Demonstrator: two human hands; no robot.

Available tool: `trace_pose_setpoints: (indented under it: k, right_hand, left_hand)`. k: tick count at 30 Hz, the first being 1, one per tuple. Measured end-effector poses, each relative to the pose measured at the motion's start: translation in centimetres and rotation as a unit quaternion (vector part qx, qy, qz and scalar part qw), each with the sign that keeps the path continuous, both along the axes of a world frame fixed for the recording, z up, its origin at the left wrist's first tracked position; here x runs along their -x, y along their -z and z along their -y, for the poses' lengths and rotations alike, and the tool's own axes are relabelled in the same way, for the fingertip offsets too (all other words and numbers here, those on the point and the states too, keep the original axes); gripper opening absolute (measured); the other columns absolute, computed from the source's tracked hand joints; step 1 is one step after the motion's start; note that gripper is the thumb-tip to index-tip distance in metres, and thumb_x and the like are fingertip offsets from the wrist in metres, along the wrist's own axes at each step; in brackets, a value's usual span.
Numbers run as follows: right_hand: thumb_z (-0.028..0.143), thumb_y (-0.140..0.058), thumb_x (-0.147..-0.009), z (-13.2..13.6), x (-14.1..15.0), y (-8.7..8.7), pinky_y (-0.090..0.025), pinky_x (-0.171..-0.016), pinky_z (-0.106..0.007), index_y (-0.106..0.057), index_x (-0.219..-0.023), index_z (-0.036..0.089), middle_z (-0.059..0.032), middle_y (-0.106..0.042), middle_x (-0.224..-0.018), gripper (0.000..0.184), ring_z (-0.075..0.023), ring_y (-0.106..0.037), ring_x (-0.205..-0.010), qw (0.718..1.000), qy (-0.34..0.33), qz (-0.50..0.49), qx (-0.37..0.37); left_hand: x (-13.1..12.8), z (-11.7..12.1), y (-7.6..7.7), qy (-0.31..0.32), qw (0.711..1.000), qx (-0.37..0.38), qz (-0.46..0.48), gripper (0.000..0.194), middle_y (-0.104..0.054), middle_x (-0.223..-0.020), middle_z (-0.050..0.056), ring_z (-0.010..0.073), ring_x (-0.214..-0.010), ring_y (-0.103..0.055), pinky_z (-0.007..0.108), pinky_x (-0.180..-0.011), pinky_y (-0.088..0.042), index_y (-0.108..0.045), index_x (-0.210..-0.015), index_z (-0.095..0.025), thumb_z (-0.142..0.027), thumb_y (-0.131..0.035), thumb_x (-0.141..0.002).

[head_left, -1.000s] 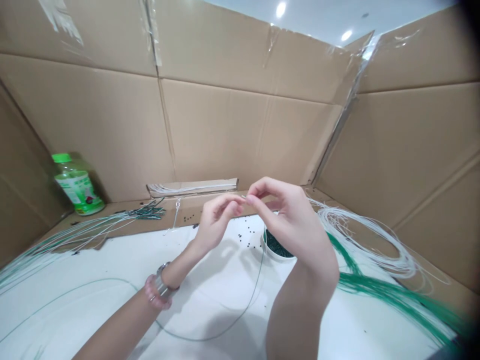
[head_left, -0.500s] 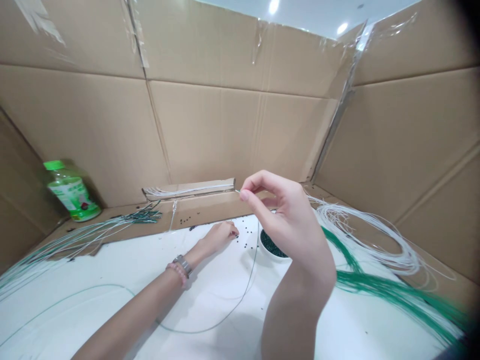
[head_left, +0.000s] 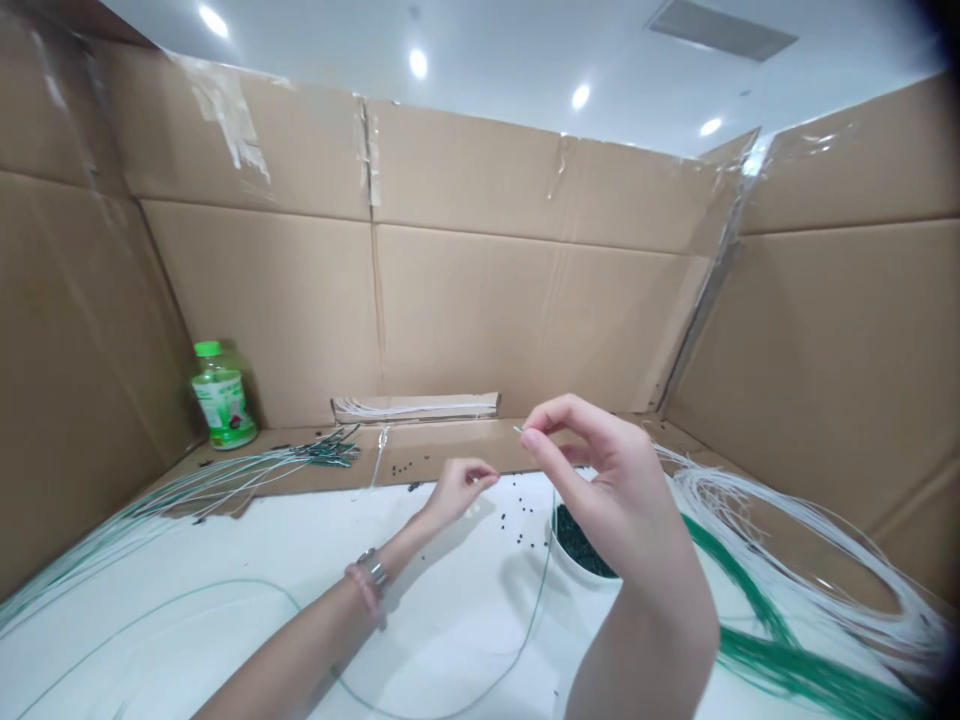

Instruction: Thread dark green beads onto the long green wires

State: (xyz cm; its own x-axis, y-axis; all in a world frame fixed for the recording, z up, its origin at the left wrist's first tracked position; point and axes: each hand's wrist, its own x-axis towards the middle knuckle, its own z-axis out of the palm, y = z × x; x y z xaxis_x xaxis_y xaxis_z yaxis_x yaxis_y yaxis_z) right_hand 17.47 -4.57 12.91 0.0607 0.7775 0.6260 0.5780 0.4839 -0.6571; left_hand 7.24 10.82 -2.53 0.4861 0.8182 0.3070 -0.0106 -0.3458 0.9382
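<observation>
One white bowl [head_left: 571, 568] holding dark beads [head_left: 577, 542], right hand [head_left: 607, 470] above.

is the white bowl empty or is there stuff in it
Not empty: the white bowl holds a heap of black beads, visible under the right hand, which hides part of it.

You can read no words, brand or numbers here. The plastic bottle [head_left: 223, 395] with the green cap [head_left: 208, 349], standing in the far left corner against the cardboard wall [head_left: 255, 300], carries a white and green label [head_left: 223, 408] with a small red mark, but its printing is too small and blurred to make out. The metal wristband [head_left: 373, 570] on your left wrist shows nothing legible either.
</observation>
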Motion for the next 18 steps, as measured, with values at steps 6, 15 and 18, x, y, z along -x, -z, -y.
trace_pose_setpoints:
  k: [6,15,18]
  right_hand:
    - [0.015,-0.054,-0.086,0.4,1.7,0.0,-0.050,-0.061,-0.013,-0.056,-0.079,0.020,0.0030,-0.057,-0.074,0.009,-0.0063,-0.056,-0.067,0.997,-0.024,0.029,-0.068]
    - [0.008,-0.050,-0.085,0.9,5.5,0.7,-0.052,-0.070,-0.013,-0.054,-0.084,0.020,0.0017,-0.065,-0.088,0.013,-0.0056,-0.062,-0.080,0.982,-0.057,0.094,-0.152]
    - [0.007,-0.049,-0.085,0.8,6.1,0.9,-0.054,-0.066,-0.016,-0.054,-0.084,0.020,-0.0005,-0.065,-0.088,0.014,-0.0077,-0.063,-0.078,0.979,-0.051,0.099,-0.169]
  left_hand:
    - [5.0,4.2,-7.6,-0.004,0.974,0.092,0.208,0.038,-0.066,-0.075,0.003,0.0101,-0.069,-0.058,0.021,-0.068,-0.047,-0.070,-0.083,-0.016,-0.049,-0.075,-0.066]
    - [8.5,9.9,-11.7,0.129,0.921,0.124,0.346,0.010,-0.067,-0.064,0.000,0.0053,-0.055,-0.056,0.015,-0.058,-0.046,-0.075,-0.070,-0.020,-0.029,-0.080,-0.068]
    - [8.9,9.9,-11.8,0.136,0.918,0.127,0.351,0.010,-0.066,-0.063,0.000,0.0050,-0.056,-0.056,0.015,-0.058,-0.047,-0.075,-0.070,-0.020,-0.028,-0.080,-0.068]
